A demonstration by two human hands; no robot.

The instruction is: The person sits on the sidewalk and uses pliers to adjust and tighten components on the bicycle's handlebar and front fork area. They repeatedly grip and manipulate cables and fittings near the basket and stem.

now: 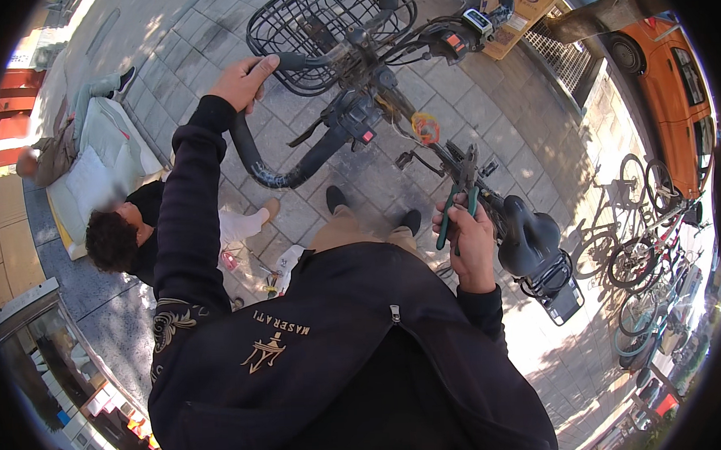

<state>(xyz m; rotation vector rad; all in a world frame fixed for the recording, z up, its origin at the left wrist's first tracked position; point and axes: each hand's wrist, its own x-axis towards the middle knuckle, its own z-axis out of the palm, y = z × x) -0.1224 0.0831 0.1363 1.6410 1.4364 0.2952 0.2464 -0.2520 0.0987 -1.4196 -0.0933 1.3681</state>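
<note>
Fingers (251,69) of the left hand (242,81) are clenched around the black rubber handlebar grip (289,62), steadying the dark-framed bicycle (332,134) that stands on the grey paving slabs (199,39). The right hand (467,240) grips the green-handled metal pliers (460,192), jaws pointing up at the frame just ahead of the black padded saddle (530,242). It looks like the bike is braced for work near the tangled cables (425,130); next the plier tips need careful aiming at the part. Beside the bicycle, another person (127,231) crouches low.
</note>
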